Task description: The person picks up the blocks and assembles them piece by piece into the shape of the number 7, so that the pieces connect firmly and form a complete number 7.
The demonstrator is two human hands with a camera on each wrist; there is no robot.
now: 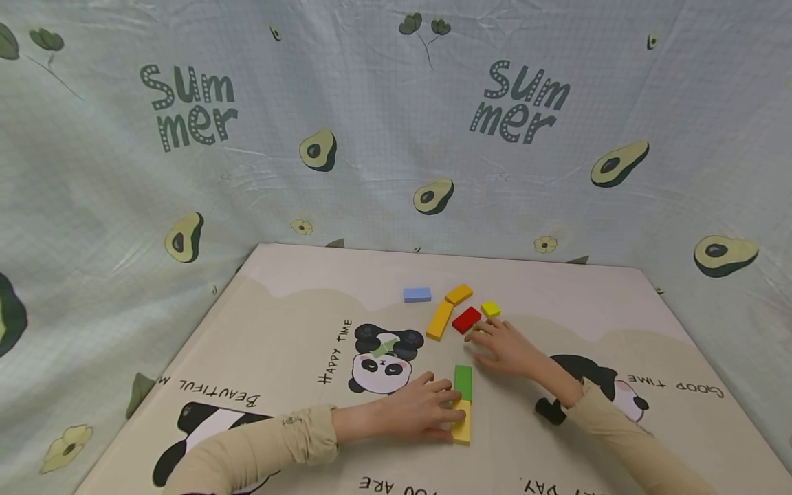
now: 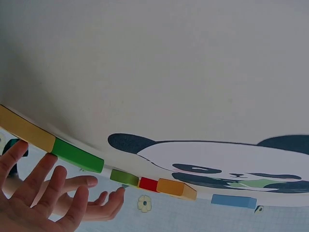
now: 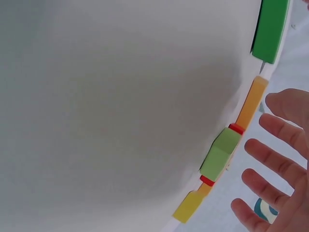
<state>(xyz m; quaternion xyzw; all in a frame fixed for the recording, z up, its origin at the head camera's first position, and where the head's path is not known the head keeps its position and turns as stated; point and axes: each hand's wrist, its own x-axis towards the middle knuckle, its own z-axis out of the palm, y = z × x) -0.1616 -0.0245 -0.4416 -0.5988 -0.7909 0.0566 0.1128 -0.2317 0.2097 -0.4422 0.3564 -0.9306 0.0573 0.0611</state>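
Note:
My left hand (image 1: 427, 409) rests its fingertips on a yellow block (image 1: 461, 432) and, at the near end, a green block (image 1: 463, 379). These two blocks lie end to end in a line on the table. With fingers spread, my right hand (image 1: 506, 349) reaches over the table beside a light green block (image 3: 221, 153), which the fingers mostly cover in the head view. In the right wrist view nothing is between its fingers. Just past those fingertips lie a red block (image 1: 467, 320) and a small bright yellow block (image 1: 491, 309).
Two orange blocks (image 1: 440, 320) lie left of and behind the red one. A light blue block (image 1: 417, 295) sits farther left. The tabletop cover (image 1: 297, 295) has printed pandas and lettering. A pale cloth (image 1: 371, 89) with avocado prints hangs behind the table.

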